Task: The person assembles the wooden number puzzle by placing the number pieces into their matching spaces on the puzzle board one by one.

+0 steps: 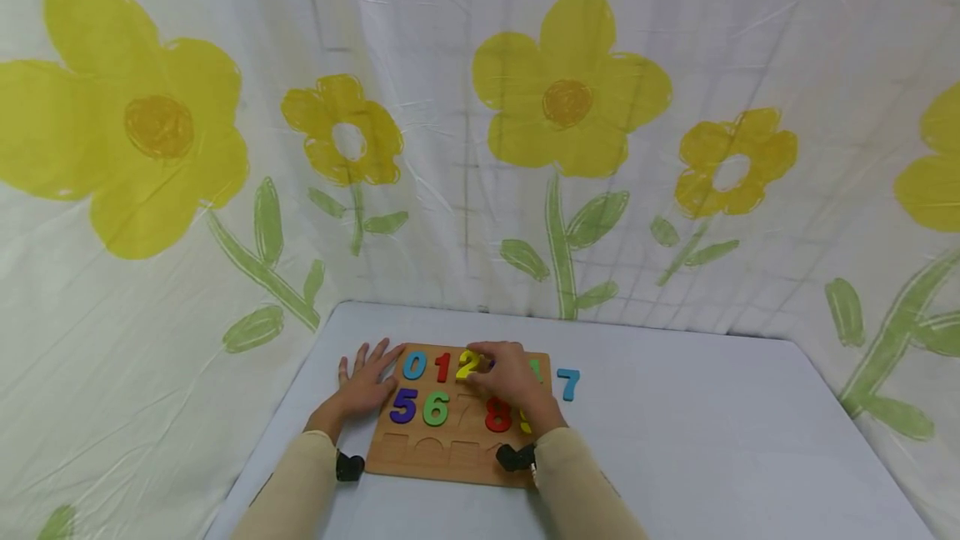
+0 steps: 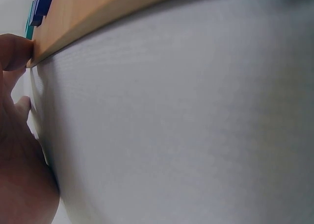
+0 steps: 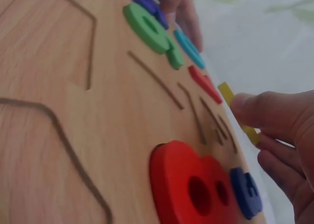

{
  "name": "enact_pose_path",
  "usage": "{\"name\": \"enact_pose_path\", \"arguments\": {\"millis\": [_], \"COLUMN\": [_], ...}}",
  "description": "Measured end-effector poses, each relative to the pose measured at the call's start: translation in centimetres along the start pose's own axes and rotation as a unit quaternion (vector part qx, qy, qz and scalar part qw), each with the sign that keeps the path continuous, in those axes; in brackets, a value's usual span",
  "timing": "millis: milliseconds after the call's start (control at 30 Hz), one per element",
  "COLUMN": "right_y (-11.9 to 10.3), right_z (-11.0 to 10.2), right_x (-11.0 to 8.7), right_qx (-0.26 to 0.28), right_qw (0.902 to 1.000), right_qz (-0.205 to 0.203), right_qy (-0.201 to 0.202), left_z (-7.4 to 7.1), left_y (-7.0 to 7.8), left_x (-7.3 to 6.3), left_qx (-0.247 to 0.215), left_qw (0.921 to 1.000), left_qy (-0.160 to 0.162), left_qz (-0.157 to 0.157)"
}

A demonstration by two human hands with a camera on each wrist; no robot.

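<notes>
A wooden number puzzle board [image 1: 427, 465] lies on the table. My right hand [image 1: 513, 375] pinches a yellow number 2 piece [image 3: 226, 93] between thumb and fingers, above the board's top row. In the right wrist view, an outlined recess shows in the wood near it. My left hand [image 1: 364, 387] lies at the board's left edge with fingers spread, its thumb touching the edge. Beside the 2 stand a red 1 [image 1: 442, 367] and a blue 0 [image 1: 414, 365]. The right hand partly covers the pieces at the board's right.
A blue 7 [image 1: 568, 383] lies on the table [image 1: 690, 432] just right of the board. The lower row bears a purple 5 [image 1: 403, 406], a green 6 [image 1: 436, 408] and a red 8 [image 1: 498, 415]. A flower-printed curtain [image 1: 435, 215] hangs behind the table.
</notes>
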State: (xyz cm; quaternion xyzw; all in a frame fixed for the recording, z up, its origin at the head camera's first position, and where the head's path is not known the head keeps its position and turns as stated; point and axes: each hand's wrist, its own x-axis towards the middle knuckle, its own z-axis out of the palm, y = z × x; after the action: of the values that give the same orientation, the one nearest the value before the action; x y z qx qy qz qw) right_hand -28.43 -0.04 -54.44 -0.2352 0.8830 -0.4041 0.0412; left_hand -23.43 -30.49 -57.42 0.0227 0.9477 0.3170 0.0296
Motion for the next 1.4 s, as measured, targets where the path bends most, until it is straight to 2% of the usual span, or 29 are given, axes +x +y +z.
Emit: {"name": "enact_pose_path", "arguments": {"millis": [200, 367, 667, 800, 967, 1200, 1400], "right_y": [0.5, 0.7, 0.5, 0.3, -0.5, -1.0, -0.9], "right_z": [0.7, 1.1, 0.9, 0.8, 0.0, -2.4, -4.9], "right_x": [0.2, 0.4, 0.8, 0.8, 0.5, -0.1, -1.1], "right_qx": [-0.015, -0.055, -0.085, -0.099, -0.078, -0.053, 0.005], "right_qw": [0.9998, 0.9983, 0.9958, 0.9943, 0.9965, 0.9977, 0.9989], "right_qz": [-0.005, -0.02, -0.029, -0.035, -0.027, -0.043, -0.042], "right_qy": [-0.008, -0.01, -0.017, -0.016, -0.013, -0.001, 0.02], "left_z": [-0.1, 0.2, 0.5, 0.4, 0.1, -0.5, -0.9], "left_y": [0.1, -0.3, -1.0, -0.8, -0.2, 0.8, 1.5], "left_x": [-0.1, 0.3, 0.9, 0.9, 0.5, 0.0, -0.2], "left_qx": [-0.005, 0.003, 0.019, 0.018, 0.012, 0.018, 0.025], "left_qw": [1.0, 1.0, 0.9998, 0.9998, 0.9999, 0.9996, 0.9992], "left_qy": [0.002, 0.003, -0.004, -0.006, -0.003, -0.014, -0.021], "left_qz": [0.005, 0.003, -0.003, -0.005, -0.003, -0.017, -0.025]}}
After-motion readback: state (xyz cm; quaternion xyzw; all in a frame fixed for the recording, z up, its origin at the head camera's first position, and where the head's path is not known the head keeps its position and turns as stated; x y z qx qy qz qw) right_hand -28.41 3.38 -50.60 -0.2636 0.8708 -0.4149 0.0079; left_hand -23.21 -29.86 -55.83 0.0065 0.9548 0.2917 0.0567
